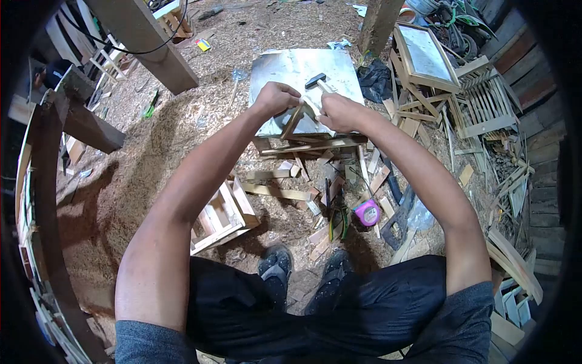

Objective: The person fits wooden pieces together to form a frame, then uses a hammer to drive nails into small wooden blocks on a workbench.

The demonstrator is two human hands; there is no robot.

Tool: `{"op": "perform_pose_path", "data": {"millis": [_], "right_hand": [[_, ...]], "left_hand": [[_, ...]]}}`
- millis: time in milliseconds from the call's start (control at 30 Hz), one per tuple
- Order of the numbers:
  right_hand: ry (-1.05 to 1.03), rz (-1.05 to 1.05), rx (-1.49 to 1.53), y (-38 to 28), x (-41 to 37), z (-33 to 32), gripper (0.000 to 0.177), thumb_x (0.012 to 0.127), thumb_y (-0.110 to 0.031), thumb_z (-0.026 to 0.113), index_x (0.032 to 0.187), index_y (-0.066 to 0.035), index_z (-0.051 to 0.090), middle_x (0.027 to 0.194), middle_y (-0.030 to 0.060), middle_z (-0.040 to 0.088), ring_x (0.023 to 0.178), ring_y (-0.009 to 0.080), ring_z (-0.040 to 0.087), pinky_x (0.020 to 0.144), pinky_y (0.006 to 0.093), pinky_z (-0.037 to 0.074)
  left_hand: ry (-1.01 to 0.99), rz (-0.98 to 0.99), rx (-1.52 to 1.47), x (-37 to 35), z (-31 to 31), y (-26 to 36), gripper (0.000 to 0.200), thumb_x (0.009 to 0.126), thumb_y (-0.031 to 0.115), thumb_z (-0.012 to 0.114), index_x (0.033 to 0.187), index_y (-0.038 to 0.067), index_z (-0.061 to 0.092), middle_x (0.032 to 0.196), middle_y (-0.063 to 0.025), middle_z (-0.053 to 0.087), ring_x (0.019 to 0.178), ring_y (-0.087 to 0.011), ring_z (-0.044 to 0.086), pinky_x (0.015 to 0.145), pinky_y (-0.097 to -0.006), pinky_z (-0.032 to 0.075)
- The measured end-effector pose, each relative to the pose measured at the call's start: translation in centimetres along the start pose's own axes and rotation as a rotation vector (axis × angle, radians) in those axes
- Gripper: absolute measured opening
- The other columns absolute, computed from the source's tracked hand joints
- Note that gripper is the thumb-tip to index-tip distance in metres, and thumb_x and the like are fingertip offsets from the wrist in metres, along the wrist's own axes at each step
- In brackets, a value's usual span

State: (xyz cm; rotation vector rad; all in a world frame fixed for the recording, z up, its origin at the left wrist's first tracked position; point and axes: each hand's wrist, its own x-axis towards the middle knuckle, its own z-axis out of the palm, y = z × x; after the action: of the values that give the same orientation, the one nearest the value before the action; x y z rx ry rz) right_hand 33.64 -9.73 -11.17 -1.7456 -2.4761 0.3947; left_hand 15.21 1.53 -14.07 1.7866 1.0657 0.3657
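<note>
Above the near half of a low white-topped table (276,67), both hands are raised close together. My left hand (277,99) pinches the upper end of a small wooden piece (293,121) that slants down toward the table's near edge. Just to the right, my right hand (339,113) has its fingers closed on a short pale wooden strip (311,107), which reaches toward the left fingers. A hammer (315,80) lies on the tabletop behind the hands, its handle running toward the right hand.
Wood offcuts (279,193), a pink tape measure (368,213), pliers (337,224) and a saw (398,225) lie before the feet. A slatted wooden frame (227,218) stands left. Posts (145,45) rise beyond; framed panels (427,54) lean right. A person (56,73) is far left.
</note>
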Motion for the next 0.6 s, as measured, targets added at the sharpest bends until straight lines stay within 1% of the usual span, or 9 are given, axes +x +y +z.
{"op": "perform_pose_path", "data": {"millis": [67,100,167,367,400,433,500,533,600], "right_hand": [[0.115,-0.037,0.006,0.1,-0.3,0.2,0.03,0.083,-0.018,0.063,0.077,0.011,0.067,0.08,0.0293,0.065,0.079,0.0423,0.066,0.077,0.046,0.054],[0.115,-0.04,0.006,0.5,-0.2,0.5,0.03,0.083,-0.018,0.063,0.077,0.011,0.067,0.08,0.0293,0.065,0.079,0.0423,0.066,0.077,0.046,0.054],[0.033,-0.002,0.059,1.2,0.2,1.0,0.031,0.084,-0.022,0.064,0.078,0.008,0.068,0.078,0.0283,0.065,0.077,0.042,0.066,0.077,0.0468,0.053],[-0.039,0.119,0.145,0.5,-0.1,-0.3,0.033,0.084,-0.028,0.066,0.08,0.005,0.07,0.073,0.026,0.065,0.072,0.0392,0.066,0.072,0.0452,0.052],[-0.007,0.114,0.182,0.4,-0.4,-0.5,0.037,0.084,-0.032,0.066,0.077,0.004,0.07,0.068,0.0245,0.064,0.067,0.0361,0.065,0.068,0.0442,0.052],[-0.009,0.114,0.184,0.3,-0.4,-0.7,0.037,0.084,-0.032,0.066,0.077,0.004,0.07,0.068,0.0245,0.064,0.067,0.0361,0.065,0.068,0.0442,0.052],[-0.049,0.254,0.24,0.4,-0.3,-0.9,0.04,0.084,-0.034,0.066,0.075,0.004,0.07,0.065,0.0236,0.063,0.062,0.0341,0.064,0.065,0.0435,0.051],[-0.045,0.265,0.26,0.5,-0.2,-0.8,0.043,0.084,-0.036,0.066,0.073,0.005,0.069,0.061,0.0222,0.062,0.058,0.0329,0.063,0.063,0.0437,0.05],[-0.022,0.254,0.264,0.7,-0.3,-0.4,0.044,0.085,-0.038,0.066,0.074,0.005,0.069,0.061,0.0217,0.063,0.058,0.033,0.063,0.063,0.0435,0.05]], "left_hand": [[0.013,-0.003,-0.023,-0.4,0.1,0.2,0.025,0.076,0.011,0.081,0.099,0.001,0.075,0.082,-0.007,0.071,0.071,-0.0123,0.062,0.066,-0.0278,0.05],[0.006,-0.005,-0.028,-0.3,0.1,0.1,0.026,0.077,0.012,0.081,0.1,0.001,0.075,0.083,-0.0072,0.071,0.071,-0.0122,0.062,0.066,-0.0273,0.05],[0.002,-0.01,-0.032,-0.1,0.0,-0.2,0.028,0.077,0.012,0.082,0.101,0.001,0.075,0.084,-0.0074,0.071,0.071,-0.0122,0.062,0.065,-0.0267,0.05],[-0.007,0.01,-0.05,-0.3,0.0,0.1,0.03,0.08,0.016,0.08,0.106,0.002,0.073,0.083,-0.0052,0.069,0.067,-0.0108,0.059,0.06,-0.0262,0.047],[-0.012,-0.021,-0.075,-0.3,0.0,0.2,0.029,0.082,0.017,0.079,0.105,0.001,0.073,0.08,-0.0042,0.068,0.065,-0.01,0.058,0.057,-0.0258,0.046],[-0.017,-0.051,-0.1,-0.4,0.0,0.2,0.028,0.083,0.019,0.078,0.105,0.001,0.073,0.077,-0.0031,0.066,0.063,-0.0091,0.056,0.055,-0.0253,0.044],[-0.027,-0.071,-0.116,-0.6,-0.3,0.1,0.028,0.084,0.021,0.077,0.103,0.0,0.073,0.074,-0.0025,0.065,0.06,-0.0085,0.054,0.053,-0.0249,0.043],[-0.039,-0.09,-0.131,-0.6,-0.5,-0.1,0.029,0.085,0.023,0.076,0.101,0.0,0.073,0.071,-0.0019,0.063,0.058,-0.0079,0.053,0.051,-0.0245,0.041],[-0.053,-0.113,-0.096,-0.9,-1.0,-0.3,0.029,0.085,0.024,0.077,0.1,0.0,0.073,0.07,-0.0017,0.062,0.056,-0.0078,0.052,0.05,-0.0243,0.04]]}}
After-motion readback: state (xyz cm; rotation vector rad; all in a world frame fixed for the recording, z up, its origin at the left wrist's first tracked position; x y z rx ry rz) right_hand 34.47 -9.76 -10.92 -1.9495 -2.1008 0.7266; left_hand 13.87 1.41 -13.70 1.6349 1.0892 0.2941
